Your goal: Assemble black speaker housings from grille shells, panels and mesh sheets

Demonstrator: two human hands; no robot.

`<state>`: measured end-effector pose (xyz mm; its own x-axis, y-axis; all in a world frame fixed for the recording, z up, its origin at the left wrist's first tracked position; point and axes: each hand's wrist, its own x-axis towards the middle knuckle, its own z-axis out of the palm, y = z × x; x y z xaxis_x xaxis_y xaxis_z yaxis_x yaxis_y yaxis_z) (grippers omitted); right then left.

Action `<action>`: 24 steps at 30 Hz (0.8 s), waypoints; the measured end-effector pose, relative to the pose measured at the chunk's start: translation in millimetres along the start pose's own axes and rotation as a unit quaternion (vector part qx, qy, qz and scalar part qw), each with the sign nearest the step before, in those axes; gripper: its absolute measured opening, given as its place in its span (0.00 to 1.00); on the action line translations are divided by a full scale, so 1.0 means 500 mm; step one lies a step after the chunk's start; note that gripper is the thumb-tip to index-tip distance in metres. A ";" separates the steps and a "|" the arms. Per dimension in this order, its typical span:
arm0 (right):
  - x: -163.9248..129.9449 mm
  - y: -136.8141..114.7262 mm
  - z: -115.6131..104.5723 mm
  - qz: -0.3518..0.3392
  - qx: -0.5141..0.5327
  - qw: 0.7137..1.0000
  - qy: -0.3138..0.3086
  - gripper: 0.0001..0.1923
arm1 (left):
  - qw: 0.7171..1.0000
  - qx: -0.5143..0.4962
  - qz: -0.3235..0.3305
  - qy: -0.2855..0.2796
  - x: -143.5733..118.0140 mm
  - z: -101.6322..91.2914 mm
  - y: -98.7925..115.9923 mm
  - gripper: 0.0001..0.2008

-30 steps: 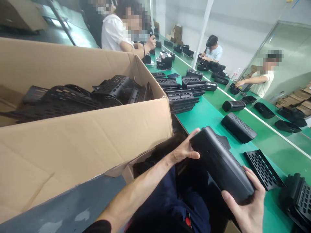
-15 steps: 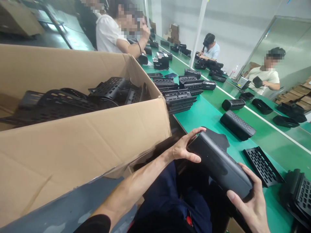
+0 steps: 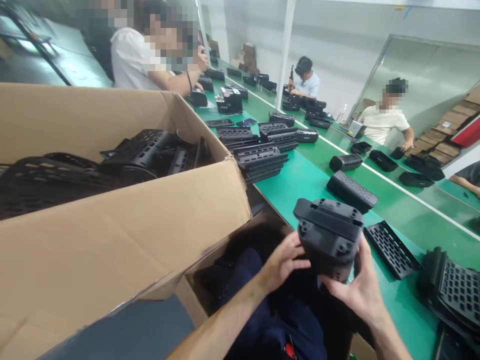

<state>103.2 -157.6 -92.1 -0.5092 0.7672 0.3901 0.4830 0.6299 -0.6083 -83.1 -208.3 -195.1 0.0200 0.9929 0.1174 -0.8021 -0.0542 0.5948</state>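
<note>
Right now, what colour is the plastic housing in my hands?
Black, matte; the plastic housing shows in the head view, held by both hands.

My left hand [image 3: 282, 261] reaches forward from the lower centre, forearm bare, wrist straight, fingers curled and thumb spread in a grip. My right hand [image 3: 358, 287] rises from the lower right, back toward me, fingers wrapped upward and closed in a matching grip. Both hands sit close together, palms facing.
</note>
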 end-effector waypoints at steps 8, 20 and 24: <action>0.048 -0.007 -0.063 -0.180 -0.246 0.945 -0.116 0.50 | 0.953 0.285 0.103 0.025 -0.014 0.036 0.133 0.51; -0.062 0.088 -0.072 0.064 0.074 0.995 0.006 0.43 | 0.959 0.255 0.125 0.008 -0.013 0.030 0.133 0.40; -0.059 0.074 -0.071 0.054 0.086 0.994 0.033 0.36 | 0.958 0.255 0.128 0.013 -0.012 0.031 0.121 0.39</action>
<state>161.3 -152.5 -101.5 -0.4098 0.8394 0.3570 0.4003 0.5172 -0.7565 -122.6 -219.0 -147.2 -0.1589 0.9422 0.2951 -0.3833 -0.3343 0.8610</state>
